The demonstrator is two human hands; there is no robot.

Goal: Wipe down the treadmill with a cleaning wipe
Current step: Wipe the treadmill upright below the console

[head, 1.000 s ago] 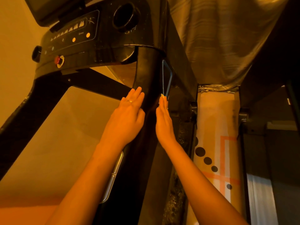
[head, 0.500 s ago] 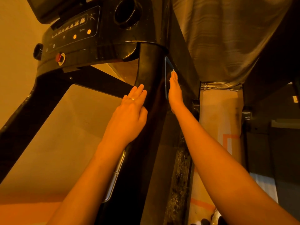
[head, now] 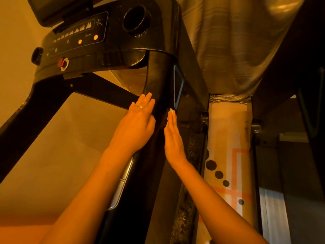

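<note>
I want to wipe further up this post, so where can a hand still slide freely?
Free: the upright post between the left hand and the console, and beside the blue trim. Crowded: mid-post, where the right hand presses the wipe opposite the left.

Narrow gap—perhaps—beside upright (head: 158, 81)

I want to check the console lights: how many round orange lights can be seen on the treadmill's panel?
2. One orange light sits left on the console panel, the other to its right, below the row of hill icons. The screen above may hide others.
</note>
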